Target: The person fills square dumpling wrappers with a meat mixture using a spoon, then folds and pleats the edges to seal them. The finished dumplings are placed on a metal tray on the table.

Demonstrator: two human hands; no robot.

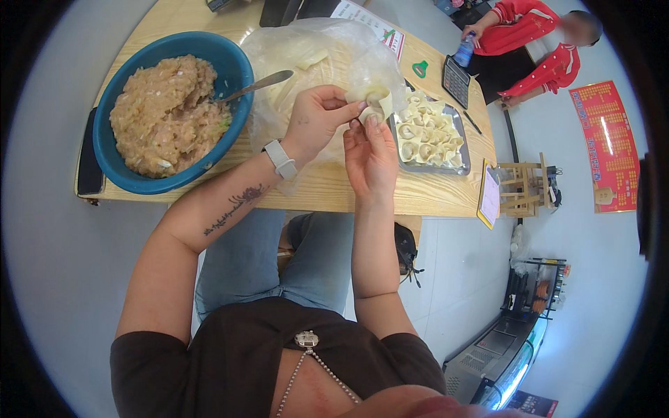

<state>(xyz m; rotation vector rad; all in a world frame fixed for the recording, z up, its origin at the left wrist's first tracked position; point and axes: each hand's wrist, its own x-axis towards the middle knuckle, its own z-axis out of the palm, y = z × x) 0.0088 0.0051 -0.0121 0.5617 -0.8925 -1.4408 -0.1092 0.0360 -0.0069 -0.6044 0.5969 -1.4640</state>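
A folded dumpling wrapper [377, 100], wonton-shaped, is pinched between both hands above the table. My left hand [323, 117] holds its left side with thumb and fingers, and my right hand [372, 151] grips its lower edge from below. Just right of the hands, a metal tray [466, 157] holds several filled wontons [428, 137]. Behind and left of the hands lies a clear plastic bag [298, 39] with pale wrappers [312, 58] in it. A blue plastic bowl [172, 187] of minced filling [157, 115] stands at the left, a metal utensil [266, 81] leaning on its rim.
A black phone [90, 162] lies by the bowl. Beyond the tray are a calculator [456, 82], a pen [473, 123] and a green object [419, 68]. A clipboard [489, 196] overhangs the right table edge [444, 211]. A person in a red jacket [517, 31] holds a bottle [464, 49].
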